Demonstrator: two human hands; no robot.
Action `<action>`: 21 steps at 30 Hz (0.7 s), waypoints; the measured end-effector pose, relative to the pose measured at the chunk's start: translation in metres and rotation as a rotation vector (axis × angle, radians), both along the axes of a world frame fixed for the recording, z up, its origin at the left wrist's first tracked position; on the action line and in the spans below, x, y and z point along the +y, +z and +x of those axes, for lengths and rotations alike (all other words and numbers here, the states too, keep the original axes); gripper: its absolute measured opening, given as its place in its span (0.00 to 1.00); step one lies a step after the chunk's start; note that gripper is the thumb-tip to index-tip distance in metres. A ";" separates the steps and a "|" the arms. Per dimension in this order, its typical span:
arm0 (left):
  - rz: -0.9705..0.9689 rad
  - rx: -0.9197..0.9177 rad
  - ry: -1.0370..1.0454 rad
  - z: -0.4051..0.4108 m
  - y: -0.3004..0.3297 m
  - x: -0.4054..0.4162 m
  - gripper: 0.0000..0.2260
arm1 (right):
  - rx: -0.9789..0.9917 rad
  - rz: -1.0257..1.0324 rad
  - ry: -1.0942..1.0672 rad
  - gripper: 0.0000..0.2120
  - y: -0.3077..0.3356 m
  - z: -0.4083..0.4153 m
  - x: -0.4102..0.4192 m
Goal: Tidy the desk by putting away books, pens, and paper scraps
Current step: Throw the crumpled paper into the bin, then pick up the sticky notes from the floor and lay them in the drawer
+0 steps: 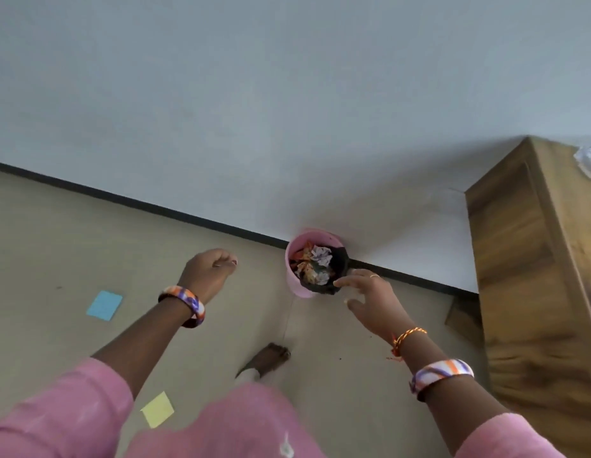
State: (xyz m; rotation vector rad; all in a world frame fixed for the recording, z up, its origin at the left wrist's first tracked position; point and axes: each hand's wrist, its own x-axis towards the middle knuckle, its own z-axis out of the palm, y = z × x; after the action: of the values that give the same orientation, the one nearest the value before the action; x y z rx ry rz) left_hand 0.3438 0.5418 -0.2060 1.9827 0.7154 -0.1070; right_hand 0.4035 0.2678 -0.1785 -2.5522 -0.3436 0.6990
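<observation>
I saw wall (287, 94) above, floor (56, 233) below, wood desk (532, 259) right of my right hand (370, 292). Pink bin (295, 282) with crumpled scraps (321, 255) sat just beyond right fingertips; fingers spread, holding nothing. Left hand (206, 271) curled, empty, left of bin. Blue note (104, 305) and yellow note (157, 409) lay on floor left of left arm.
</observation>
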 end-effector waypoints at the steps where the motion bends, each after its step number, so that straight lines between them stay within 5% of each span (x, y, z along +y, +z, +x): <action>1: -0.005 0.005 0.013 -0.018 0.000 -0.004 0.05 | 0.001 0.001 0.037 0.19 0.000 -0.013 -0.002; 15: -0.032 0.126 0.548 -0.246 0.001 0.038 0.07 | 0.107 0.031 0.511 0.14 -0.025 -0.121 0.084; 21: -0.168 0.117 0.694 -0.304 -0.005 0.036 0.08 | 0.141 0.034 0.556 0.13 -0.038 -0.160 0.109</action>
State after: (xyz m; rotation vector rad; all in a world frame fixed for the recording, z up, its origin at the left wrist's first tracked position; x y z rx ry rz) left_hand 0.0396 0.5781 -0.2114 1.4855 1.3815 0.1314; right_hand 0.2437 0.3772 -0.2161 -2.3623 -1.0265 1.0492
